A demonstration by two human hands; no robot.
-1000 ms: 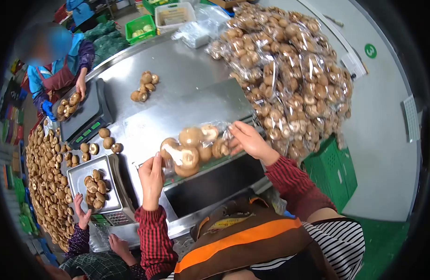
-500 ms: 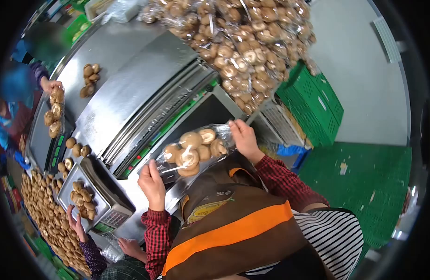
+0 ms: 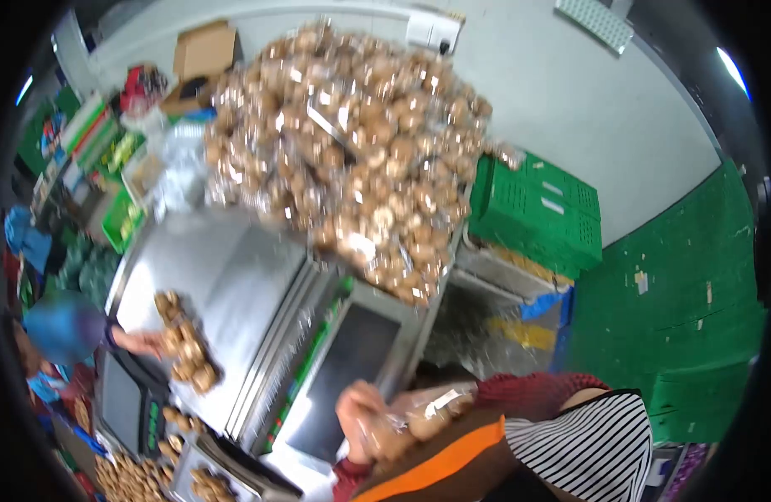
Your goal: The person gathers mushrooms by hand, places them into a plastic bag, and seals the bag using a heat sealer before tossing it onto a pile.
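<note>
My left hand [image 3: 358, 416] is closed on one end of a clear plastic bag of brown mushrooms [image 3: 431, 416], held close against the brown and orange apron [image 3: 440, 468]. The bag and hand are blurred by motion. My right forearm, in a red checked sleeve [image 3: 532, 393], reaches toward the bag's other end; that hand's fingers cannot be made out. Just beyond my hands lies the wrapping machine [image 3: 343, 376], with a dark flat plate and metal rollers.
A large heap of bagged mushrooms [image 3: 352, 151] fills the far end of the table. Green crates [image 3: 540, 209] stand to its right. At left, a co-worker's hand [image 3: 143, 341] touches mushrooms [image 3: 187, 347] on the steel surface [image 3: 226, 259]. A scale [image 3: 222, 460] sits nearer.
My view has swung up toward the heap. The bag, stretched between both hands over the machine before, is now lower and against the apron. The co-worker's mushrooms are now over the steel surface.
</note>
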